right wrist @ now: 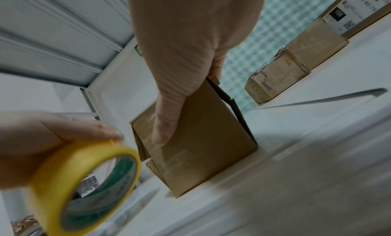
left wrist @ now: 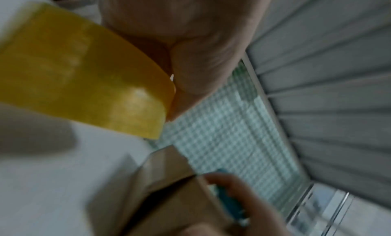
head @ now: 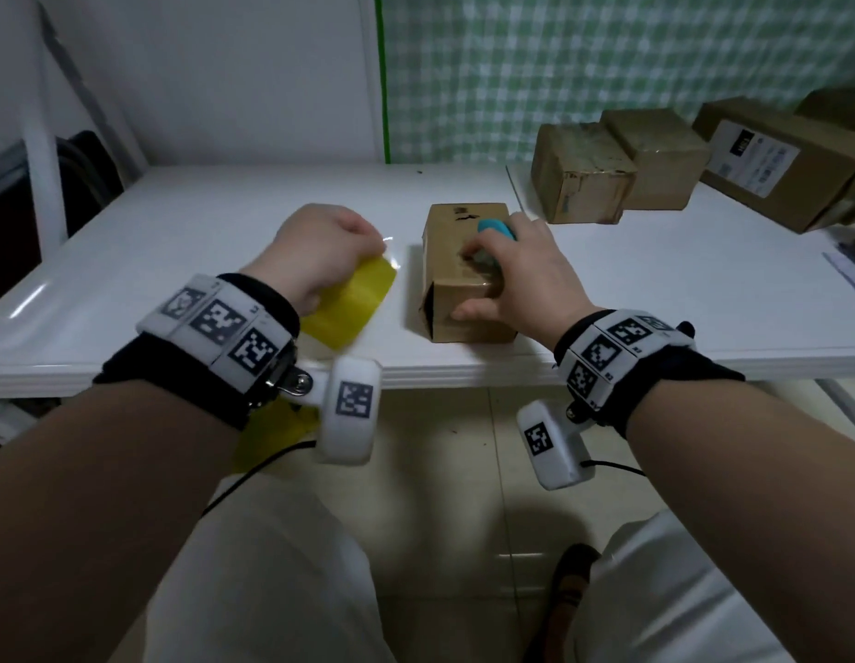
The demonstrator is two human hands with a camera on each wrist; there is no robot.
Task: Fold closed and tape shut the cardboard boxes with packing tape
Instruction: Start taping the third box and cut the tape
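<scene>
Left hand point(head: 315, 251), left of centre in the head view: fingers curled tight around the yellow tape roll point(head: 351, 303), gripping it. In the right wrist view the roll's open core faces the camera, green inner liner visible, fingers wrapped over the top of the rim. Roll sits just left of the box, apart from it; whether it touches the table can't be told.

Right hand point(head: 521, 275), centre of the head view: lying on top of the small cardboard box point(head: 464, 279). Fingers curled around a blue tool point(head: 496, 229), holding it against the box top; thumb point(right wrist: 164, 132) stretched out straight and pressing flat on the cardboard. Tool type not clear, mostly hidden by the hand.

Box: middle of frame, near the front edge of the white table point(head: 225, 222). Long axis runs from the near edge toward the far wall. Plain brown cardboard, scuffed, dark marks at the far end of the top. Near end faces the camera; a dark gap shows along its left edge, flap not sitting flush.

Upper right of the head view: more brown boxes point(head: 583, 174) on the table, well apart from the worked box, one bearing a white printed label point(head: 750, 160).
</scene>
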